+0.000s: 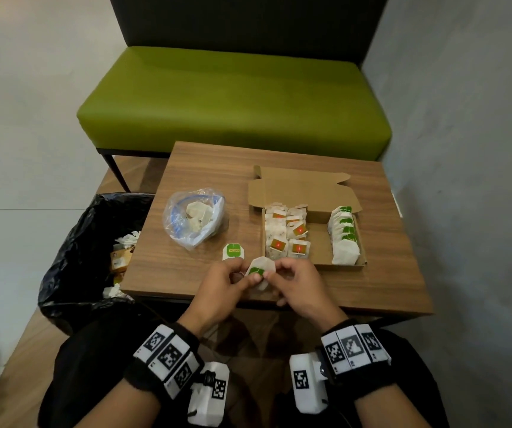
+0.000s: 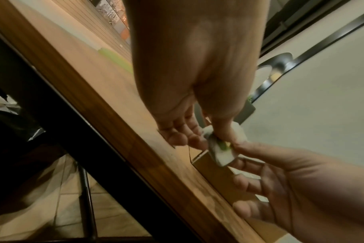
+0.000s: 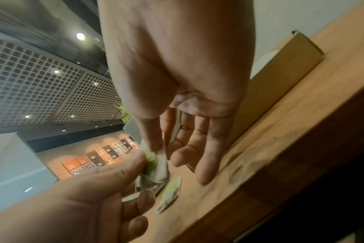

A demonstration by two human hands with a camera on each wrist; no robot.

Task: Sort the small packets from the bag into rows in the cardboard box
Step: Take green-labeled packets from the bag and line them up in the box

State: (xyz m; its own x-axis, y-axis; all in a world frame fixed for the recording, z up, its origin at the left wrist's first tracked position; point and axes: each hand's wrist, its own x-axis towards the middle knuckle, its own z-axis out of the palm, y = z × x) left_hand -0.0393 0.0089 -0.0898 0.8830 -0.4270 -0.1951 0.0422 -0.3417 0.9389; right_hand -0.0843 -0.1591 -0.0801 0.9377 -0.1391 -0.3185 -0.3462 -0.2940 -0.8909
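Green-tagged packet [image 1: 260, 271] pinched by both hands, left [image 1: 226, 287] and right [image 1: 297, 285], above tabletop [image 1: 372, 282]. Advice: flatten tag, then stand it upright in box [image 1: 319, 242], green row [image 1: 344, 234].

A matt wood-grain table [image 1: 372, 291] is carrying a plain cardboard box [image 1: 297, 188], a glossy clear plastic bag [image 1: 186, 223] and what look like soft paper packets [image 1: 345, 239].

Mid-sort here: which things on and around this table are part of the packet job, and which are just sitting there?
Job:
- held packet, pinched by left hand and right hand
- loose green-tag packet
- plastic bag
- cardboard box

Lying about:
- bin
- green bench
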